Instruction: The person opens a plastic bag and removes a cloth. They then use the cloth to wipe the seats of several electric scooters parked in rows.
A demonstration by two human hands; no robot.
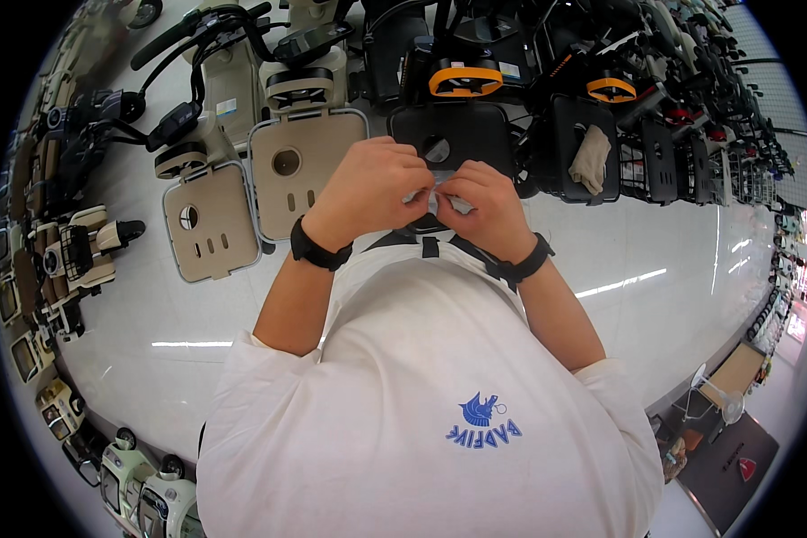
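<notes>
In front of my waist, my left hand (374, 193) and my right hand (489, 208) come together with fingers curled in a pinch. Between their fingertips is a thin, whitish translucent piece of plastic film (442, 177); its full shape is hidden by the fingers. Both hands are above the near edge of a black basket lid (475, 130) with a round hole, on the front of a scooter. Left of my left hand lies a beige basket lid (318, 143) with a round hole and slots.
A crumpled beige cloth (590, 160) lies on another black lid (560, 130) to the right. A second beige lid (211, 242) is at the left. Scooters with handlebars (175, 121) stand in a row ahead. Far right are a standing fan (732, 409) and a dark mat (735, 475).
</notes>
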